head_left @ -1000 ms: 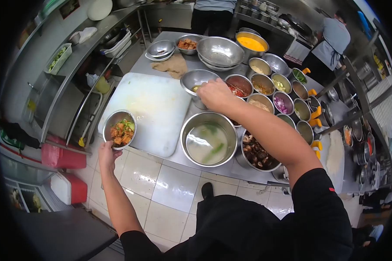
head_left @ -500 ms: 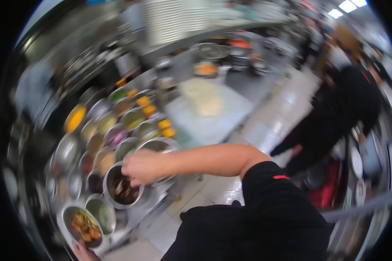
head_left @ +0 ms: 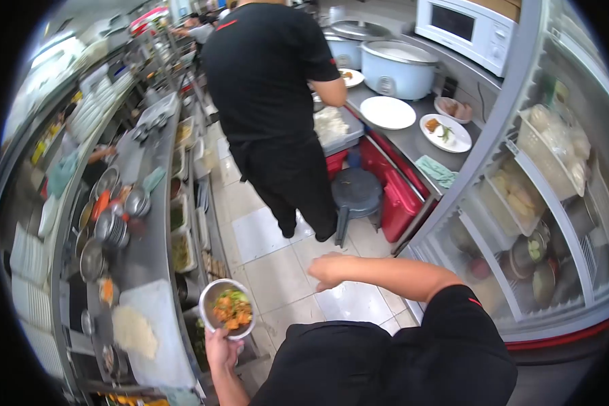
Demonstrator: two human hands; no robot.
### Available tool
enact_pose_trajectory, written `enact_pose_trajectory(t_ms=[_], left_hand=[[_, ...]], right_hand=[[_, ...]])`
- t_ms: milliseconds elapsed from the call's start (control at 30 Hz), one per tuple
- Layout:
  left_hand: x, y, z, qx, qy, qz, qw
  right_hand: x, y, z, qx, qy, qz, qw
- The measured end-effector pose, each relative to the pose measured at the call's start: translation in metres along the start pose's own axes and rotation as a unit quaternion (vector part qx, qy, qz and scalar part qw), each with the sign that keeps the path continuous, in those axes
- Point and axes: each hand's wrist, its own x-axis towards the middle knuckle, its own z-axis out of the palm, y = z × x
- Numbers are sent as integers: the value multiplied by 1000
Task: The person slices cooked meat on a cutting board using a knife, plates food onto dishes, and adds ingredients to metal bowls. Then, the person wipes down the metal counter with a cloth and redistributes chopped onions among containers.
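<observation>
My left hand (head_left: 220, 350) grips the rim of a round metal bowl (head_left: 211, 289) from below, thumb on the near edge. Inside the bowl lie orange-brown pieces of food (head_left: 231, 311) with green bits at the top. To the right, my right hand (head_left: 328, 271) hangs over the tiled floor, apart from the bowl. Its fingers are curled closed, and whatever they hold, if anything, is hidden.
On the left, a steel counter (head_left: 139, 250) bears a white board (head_left: 152, 325) with flattened dough (head_left: 134, 331). Ahead stands a person in black (head_left: 271, 74) by a rice cooker (head_left: 399, 68) and white plates (head_left: 388, 113). A grey stool (head_left: 356, 189) and glass-door fridge (head_left: 521, 223) are right.
The view has swung right, from the ingredient bowls towards the aisle and fridge. My right hand has left the bowl of dark strips. My left hand has brought the food bowl along.
</observation>
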Motion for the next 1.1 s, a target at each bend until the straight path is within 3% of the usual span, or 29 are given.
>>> enact_pose_trajectory(t_ms=[67, 133, 233, 400, 467, 533, 600, 667, 767, 867, 1100], left_hand=[[35, 5, 49, 0, -71, -39, 997], [66, 2, 92, 6, -82, -41, 996], [105, 2, 129, 50, -117, -62, 990], [145, -4, 175, 102, -149, -129, 975], [150, -6, 196, 82, -203, -100, 971], [170, -21, 199, 116, -159, -98, 976], [179, -10, 216, 136, -179, -128, 966], [197, -19, 231, 120, -169, -110, 972], [225, -11, 238, 150, -208, -168, 952], [241, -27, 258, 145, -197, -120, 962], [264, -22, 314, 183, -305, -235, 905]], right_hand=[[-37, 37, 4, 41, 63, 53, 996], [-58, 68, 17, 77, 114, 79, 987], [-78, 89, 23, 124, 105, 156, 974], [-99, 119, 40, 161, 84, 198, 963], [-95, 133, 44, 156, 83, 203, 963], [-85, 151, 48, 181, 99, 211, 956], [-84, 149, 25, 213, 143, 216, 942], [-72, 152, 14, 205, 119, 222, 946], [-59, 158, -7, 176, 90, 218, 956], [-43, 172, -8, 165, 74, 224, 958], [-34, 190, -36, 178, 52, 283, 941]])
